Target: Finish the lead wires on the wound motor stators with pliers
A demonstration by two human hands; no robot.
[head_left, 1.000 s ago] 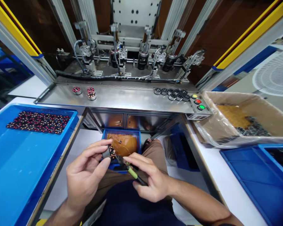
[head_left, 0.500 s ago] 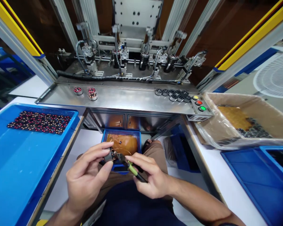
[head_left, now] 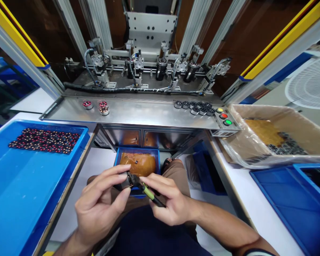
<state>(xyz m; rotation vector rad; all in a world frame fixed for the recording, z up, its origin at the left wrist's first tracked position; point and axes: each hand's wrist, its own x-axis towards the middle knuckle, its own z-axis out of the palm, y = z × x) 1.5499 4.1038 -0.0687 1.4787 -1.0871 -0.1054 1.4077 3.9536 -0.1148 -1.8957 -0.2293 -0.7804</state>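
Between its thumb and fingers, my left hand (head_left: pixel 102 201) grips a small round motor stator (head_left: pixel 124 182), dark, with copper wire at its face. My right hand (head_left: pixel 170 199) is closed around a pair of cutting pliers (head_left: pixel 149 193) with green and black handles. The black jaws of the pliers touch or nearly touch the stator's wire side; the exact contact is too small to make out. Below both hands, a blue bin (head_left: pixel 158 156) holds a brown bag and bits of copper wire.
A machine with clamps (head_left: pixel 138 67) stands ahead behind a steel ledge (head_left: pixel 138 115) bearing several wound stators and dark rings, plus push buttons (head_left: pixel 224 116). To the left, a blue tray (head_left: pixel 29 199) contains rows of wound stators. On the right sits a plastic-lined box (head_left: pixel 256 113) of metal rings.
The pliers' jaws have moved in against the stator, and the long loose wire end no longer shows. On the machine, the white plate has slid down.
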